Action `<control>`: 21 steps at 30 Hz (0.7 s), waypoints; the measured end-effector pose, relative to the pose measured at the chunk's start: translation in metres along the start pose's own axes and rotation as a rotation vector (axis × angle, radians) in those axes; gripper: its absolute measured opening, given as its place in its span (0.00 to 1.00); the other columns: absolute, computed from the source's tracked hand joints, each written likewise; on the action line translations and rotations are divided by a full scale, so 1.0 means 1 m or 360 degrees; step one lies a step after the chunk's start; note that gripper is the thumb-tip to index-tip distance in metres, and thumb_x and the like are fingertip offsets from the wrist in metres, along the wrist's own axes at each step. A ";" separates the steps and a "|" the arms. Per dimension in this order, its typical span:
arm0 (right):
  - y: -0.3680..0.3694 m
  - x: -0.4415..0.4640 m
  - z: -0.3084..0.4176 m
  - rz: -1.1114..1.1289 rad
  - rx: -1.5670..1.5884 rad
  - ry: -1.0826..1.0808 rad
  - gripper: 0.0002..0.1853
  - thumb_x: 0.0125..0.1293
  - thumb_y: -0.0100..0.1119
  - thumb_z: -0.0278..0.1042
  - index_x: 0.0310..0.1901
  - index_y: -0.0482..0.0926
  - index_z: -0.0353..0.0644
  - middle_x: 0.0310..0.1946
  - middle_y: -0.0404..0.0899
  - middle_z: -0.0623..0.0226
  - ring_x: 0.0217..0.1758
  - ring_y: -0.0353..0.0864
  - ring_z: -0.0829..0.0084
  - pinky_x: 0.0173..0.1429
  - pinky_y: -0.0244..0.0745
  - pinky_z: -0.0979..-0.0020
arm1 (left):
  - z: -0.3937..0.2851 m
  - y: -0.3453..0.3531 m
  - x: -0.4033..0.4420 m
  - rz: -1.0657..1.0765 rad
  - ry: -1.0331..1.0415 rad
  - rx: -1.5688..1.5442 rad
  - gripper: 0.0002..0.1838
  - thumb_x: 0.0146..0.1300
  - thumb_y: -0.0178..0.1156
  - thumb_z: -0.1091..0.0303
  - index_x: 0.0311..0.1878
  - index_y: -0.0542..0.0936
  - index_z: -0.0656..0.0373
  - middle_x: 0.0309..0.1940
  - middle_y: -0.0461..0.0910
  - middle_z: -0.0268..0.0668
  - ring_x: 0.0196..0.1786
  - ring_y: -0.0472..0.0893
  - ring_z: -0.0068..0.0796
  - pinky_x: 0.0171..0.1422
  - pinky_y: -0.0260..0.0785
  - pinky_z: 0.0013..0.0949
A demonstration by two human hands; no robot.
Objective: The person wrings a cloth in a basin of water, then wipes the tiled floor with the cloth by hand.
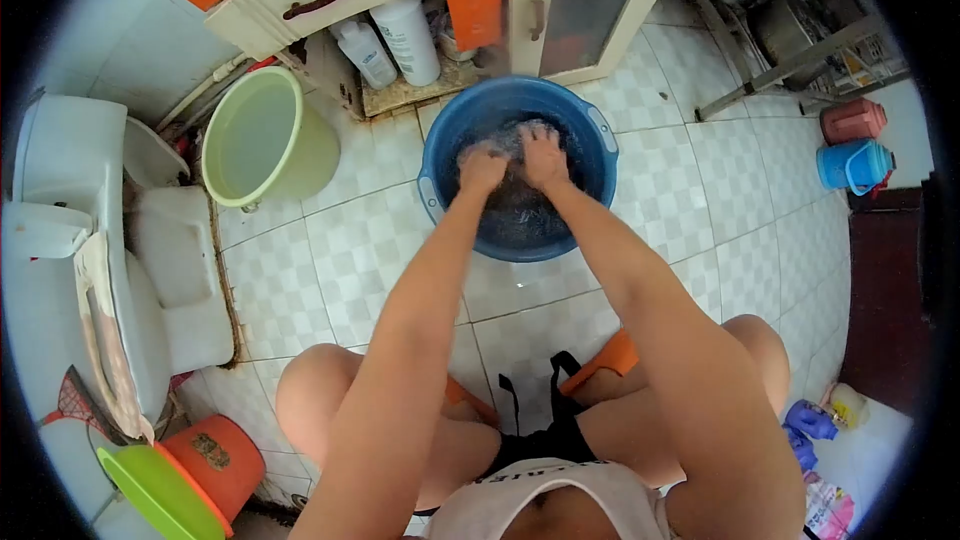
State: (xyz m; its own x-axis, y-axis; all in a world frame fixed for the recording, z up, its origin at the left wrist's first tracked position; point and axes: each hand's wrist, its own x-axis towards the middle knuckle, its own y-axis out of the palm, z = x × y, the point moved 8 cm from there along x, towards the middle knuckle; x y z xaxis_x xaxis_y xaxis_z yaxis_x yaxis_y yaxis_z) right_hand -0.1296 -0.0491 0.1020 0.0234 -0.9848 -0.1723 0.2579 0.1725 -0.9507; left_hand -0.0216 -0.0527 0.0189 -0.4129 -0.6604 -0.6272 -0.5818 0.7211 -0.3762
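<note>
Blue basin (520,87): it stands on the tiled floor (380,270), at the far edge, just before the cabinet (472,0); dark water (525,223) is inside it, and what lies below the surface is not clear.
Left hand (483,168): it is inside the basin, left of the middle, with its back turned upward and the fingers bent down; its grip looks narrow, but the fingertips are hidden, so one cannot tell if something is held.
Right hand (543,155): it is just beside the left one, palm downward; its grip is wide, with the fingers stretched forward and somewhat apart.
Left arm (415,310): it is nearly straight, reaching forward and downward, inclined toward the right.
Right arm (640,275): it is also extended, inclined toward the left, so the two wrists come near each other over the basin.
Knees (312,385): they are bent, one on the outer side of each arm, in a low squat.
Pale green bucket (318,145): it stands near the far left corner of the floor, apart from the basin, with liquid inside.
White bottles (408,40): they stand upright beneath the cabinet drawer, behind the basin.
Blue container (850,167): it is at the right edge of the floor, well apart from the basin.
</note>
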 end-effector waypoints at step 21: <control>-0.062 -0.009 -0.024 0.0075 0.0238 0.0227 0.27 0.57 0.61 0.54 0.49 0.78 0.38 0.45 0.79 0.48 0.50 0.79 0.50 0.55 0.72 0.52 | -0.028 -0.041 -0.079 -0.0543 -0.0226 -0.2095 0.31 0.52 0.69 0.62 0.55 0.73 0.73 0.47 0.79 0.50 0.47 0.81 0.43 0.52 0.76 0.43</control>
State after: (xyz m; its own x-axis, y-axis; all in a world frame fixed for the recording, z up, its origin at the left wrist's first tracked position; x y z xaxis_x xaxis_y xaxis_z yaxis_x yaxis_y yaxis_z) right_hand -0.1692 -0.0501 0.1563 -0.0954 -0.9608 -0.2605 0.4007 0.2025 -0.8935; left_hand 0.0149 -0.0357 0.1031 -0.0875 -0.6790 -0.7290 -0.9028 -0.2553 0.3461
